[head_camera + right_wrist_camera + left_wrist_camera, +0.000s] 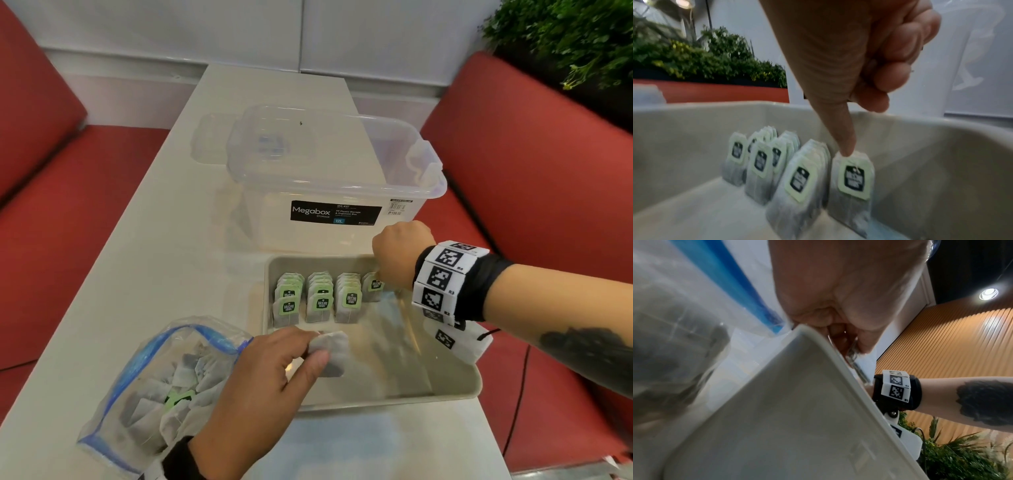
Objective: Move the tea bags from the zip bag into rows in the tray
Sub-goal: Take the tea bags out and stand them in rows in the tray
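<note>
A grey tray lies on the white table. Three rows of green-tagged tea bags stand at its far left end. One more tea bag stands alone to their right. My right hand hovers over it. One straight fingertip touches that bag's top edge, and the other fingers are curled and hold nothing. My left hand pinches a tea bag over the tray's near left part. The clear zip bag with a blue seal lies left of the tray with several tea bags inside.
A clear Megabox storage box stands just behind the tray, its lid behind it to the left. Red bench seats flank the table on both sides. A green plant is at the far right.
</note>
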The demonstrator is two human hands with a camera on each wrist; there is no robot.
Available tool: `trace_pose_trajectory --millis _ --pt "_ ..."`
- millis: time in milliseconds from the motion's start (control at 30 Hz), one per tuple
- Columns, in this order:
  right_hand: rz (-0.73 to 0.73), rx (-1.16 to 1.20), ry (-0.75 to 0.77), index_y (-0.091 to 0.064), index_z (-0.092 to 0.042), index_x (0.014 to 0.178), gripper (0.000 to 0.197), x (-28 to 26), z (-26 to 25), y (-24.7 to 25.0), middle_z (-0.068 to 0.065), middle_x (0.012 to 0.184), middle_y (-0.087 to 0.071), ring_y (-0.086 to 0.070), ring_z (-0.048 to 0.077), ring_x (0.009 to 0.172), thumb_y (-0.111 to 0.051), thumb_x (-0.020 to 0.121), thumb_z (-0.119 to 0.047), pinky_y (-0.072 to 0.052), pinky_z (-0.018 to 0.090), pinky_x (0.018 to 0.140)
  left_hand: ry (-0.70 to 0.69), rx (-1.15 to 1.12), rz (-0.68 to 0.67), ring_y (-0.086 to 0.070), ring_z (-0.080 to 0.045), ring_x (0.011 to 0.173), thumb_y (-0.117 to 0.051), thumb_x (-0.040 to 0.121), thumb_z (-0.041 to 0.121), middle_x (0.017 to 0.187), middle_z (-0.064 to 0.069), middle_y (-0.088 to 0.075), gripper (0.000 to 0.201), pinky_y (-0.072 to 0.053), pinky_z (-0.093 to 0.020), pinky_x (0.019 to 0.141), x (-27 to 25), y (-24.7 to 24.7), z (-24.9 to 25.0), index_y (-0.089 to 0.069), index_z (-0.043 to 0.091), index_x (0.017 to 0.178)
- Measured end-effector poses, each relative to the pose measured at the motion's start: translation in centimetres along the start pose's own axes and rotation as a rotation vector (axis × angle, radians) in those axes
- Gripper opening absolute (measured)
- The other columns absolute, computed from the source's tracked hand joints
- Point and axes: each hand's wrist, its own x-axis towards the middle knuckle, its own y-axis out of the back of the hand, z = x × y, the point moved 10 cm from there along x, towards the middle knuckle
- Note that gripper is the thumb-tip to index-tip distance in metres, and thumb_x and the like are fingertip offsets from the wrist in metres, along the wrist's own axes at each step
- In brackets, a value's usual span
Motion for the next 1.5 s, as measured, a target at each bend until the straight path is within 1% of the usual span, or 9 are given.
trace_pose_trajectory --millis 67,200,400,633,767,933,1067,1233,1500 --pt "0.046 0.079 -0.003 -0.054 -0.014 0.075 0.027 -0.5 0.5 1.1 -0.001 0.063 -0.043 -0.048 0.019 0.062 -0.055 0.088 -0.038 -0.037 0.028 0.056 0.046 -0.067 0.042 -0.06 0.007 0.088 -0.054 0.084 0.045 0.095 0.031 -0.064 0.016 -0.042 -0.006 0.074 0.2 0.8 -0.1 -0.062 0.048 0.097" --pt "0.27 0.417 0.191 -0.062 -0.021 0.084 0.034 -3.2 -0.5 5.5 -0.004 0.077 -0.061 -0.058 0.019 0.077 -0.049 0.089 -0.053 -0.039 0.028 0.063 0.136 -0.048 0.121 -0.06 -0.005 0.076 -0.065 0.085 0.024 0.078 0.01 -0.064 0.031 -0.044 -0.01 0.065 0.9 2.1 -0.9 -0.052 0.05 0.096" --pt "0.249 0.891 0.517 -0.066 -0.024 0.098 0.026 -9.2 -4.4 8.6 -0.011 0.079 -0.062 -0.049 -0.002 0.061 -0.063 0.084 -0.045 -0.039 0.015 0.063 0.14 0.019 0.106 -0.058 0.001 0.079 -0.066 0.084 0.02 0.079 0.013 -0.065 0.034 -0.043 -0.009 0.067 1.6 2.4 0.7 -0.047 0.046 0.091" --pt "0.417 0.895 0.297 -0.062 -0.027 0.089 0.006 -9.9 -0.9 8.6 -0.009 0.079 -0.068 -0.054 0.008 0.069 -0.064 0.085 -0.031 -0.044 0.026 0.067 0.048 0.088 0.273 -0.045 0.005 0.108 -0.058 0.086 0.044 0.114 0.025 -0.045 0.027 -0.04 -0.012 0.085 1.1 3.6 2.2 -0.038 0.045 0.104" --pt "0.413 0.893 0.247 -0.054 -0.03 0.093 0.012 -10.9 -0.7 8.0 -0.008 0.082 -0.069 -0.058 0.014 0.076 -0.062 0.084 -0.031 -0.047 0.03 0.069 -0.05 0.242 0.291 -0.036 0.005 0.107 -0.07 0.074 0.03 0.109 0.016 -0.043 0.022 -0.025 -0.001 0.088 1.1 3.4 4.1 -0.051 0.03 0.086" --pt "0.392 1.09 0.271 -0.05 -0.029 0.084 0.018 -12.2 -1.3 8.5 -0.007 0.07 -0.067 -0.057 0.004 0.059 -0.068 0.079 -0.027 -0.05 0.029 0.064 -0.027 0.218 0.199 -0.047 -0.002 0.09 -0.079 0.064 0.029 0.091 0.016 -0.046 0.035 -0.036 -0.007 0.076 1.8 1.6 5.1 -0.047 0.029 0.081" --pt "0.358 1.172 0.307 -0.06 -0.025 0.081 0.008 -12.7 -1.0 9.3 -0.009 0.066 -0.067 -0.052 -0.01 0.044 -0.066 0.085 -0.029 -0.036 0.011 0.048 0.024 0.074 0.285 -0.056 0.001 0.084 -0.066 0.082 0.02 0.086 0.015 -0.06 0.023 -0.045 -0.012 0.073 2.0 2.2 4.7 -0.052 0.038 0.087" --pt "0.357 1.087 0.331 -0.064 -0.024 0.083 0.012 -12.6 -0.2 9.7 -0.009 0.061 -0.059 -0.05 0.003 0.05 -0.07 0.082 -0.034 -0.034 0.017 0.053 0.195 -0.297 0.231 -0.066 -0.023 0.082 -0.059 0.085 0.031 0.081 -0.008 -0.068 0.005 -0.055 -0.043 0.078 1.9 1.5 2.7 -0.064 0.03 0.087" --pt "0.349 0.969 0.378 -0.066 -0.025 0.08 0.006 -12.3 -0.9 11.0 -0.007 0.074 -0.064 -0.054 0.005 0.064 -0.07 0.082 -0.028 -0.042 0.02 0.063 0.285 -0.617 0.158 -0.067 -0.01 0.08 -0.057 0.088 0.003 0.083 0.001 -0.072 0.014 -0.056 -0.031 0.075 1.9 0.1 2.7 -0.06 0.013 0.098"
